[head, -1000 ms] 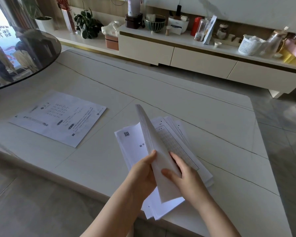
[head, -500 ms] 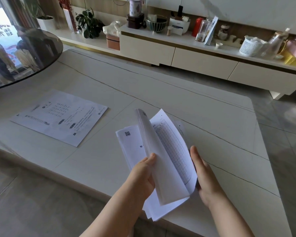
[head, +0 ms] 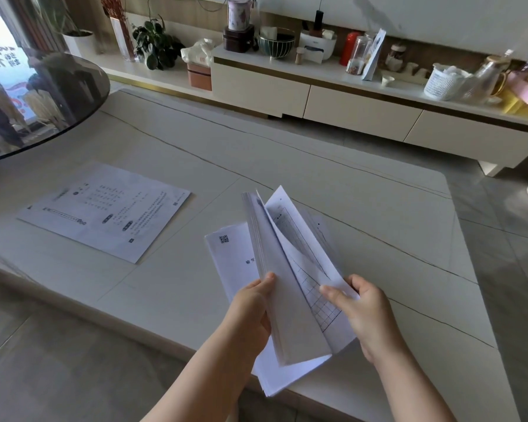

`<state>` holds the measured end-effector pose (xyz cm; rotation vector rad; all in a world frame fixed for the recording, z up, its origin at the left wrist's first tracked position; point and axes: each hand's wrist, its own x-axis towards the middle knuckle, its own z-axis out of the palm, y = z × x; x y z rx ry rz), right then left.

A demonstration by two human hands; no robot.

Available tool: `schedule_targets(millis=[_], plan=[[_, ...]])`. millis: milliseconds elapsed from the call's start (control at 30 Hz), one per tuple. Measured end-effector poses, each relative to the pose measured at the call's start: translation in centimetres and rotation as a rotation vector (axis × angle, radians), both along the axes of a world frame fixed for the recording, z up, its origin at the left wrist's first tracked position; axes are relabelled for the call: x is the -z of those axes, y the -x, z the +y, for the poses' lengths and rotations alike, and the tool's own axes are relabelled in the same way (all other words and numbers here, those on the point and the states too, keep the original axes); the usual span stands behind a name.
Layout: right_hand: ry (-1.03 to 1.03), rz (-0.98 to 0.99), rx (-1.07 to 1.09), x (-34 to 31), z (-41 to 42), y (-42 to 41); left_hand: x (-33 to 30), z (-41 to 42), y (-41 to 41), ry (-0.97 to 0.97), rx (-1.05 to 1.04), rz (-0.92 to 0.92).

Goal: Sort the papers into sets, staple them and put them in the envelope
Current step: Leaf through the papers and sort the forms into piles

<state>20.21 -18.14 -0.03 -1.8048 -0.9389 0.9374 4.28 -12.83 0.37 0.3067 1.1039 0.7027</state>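
Observation:
A stack of white printed papers (head: 232,257) lies at the near edge of the pale table (head: 363,214). My left hand (head: 253,306) grips a thick bundle of lifted sheets (head: 287,315), thumb on its face, holding it raised on edge. My right hand (head: 360,312) pinches the edge of one gridded sheet (head: 302,239) and holds it fanned away from the bundle. A separate printed sheet (head: 104,211) lies flat on the table to the left. No stapler or envelope is in view.
A dark round glass tabletop (head: 43,102) overhangs the far left. Behind the table runs a low cream sideboard (head: 348,108) crowded with jars, a bowl, a white basket and plants. The stack overhangs the table's near edge above the tiled floor.
My right hand let go of the bundle, opened beside it, then closed on the edge of one gridded sheet and peeled it to the right. The left hand keeps the bundle upright.

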Motion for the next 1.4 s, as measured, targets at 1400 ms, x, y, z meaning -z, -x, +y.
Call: schedule_targets(millis=[1400], plan=[[0.158, -0.092, 0.067, -0.7, -0.4, -1.0, 1.2, 0.5, 0.2, 0.039, -0.043, 0.034]])
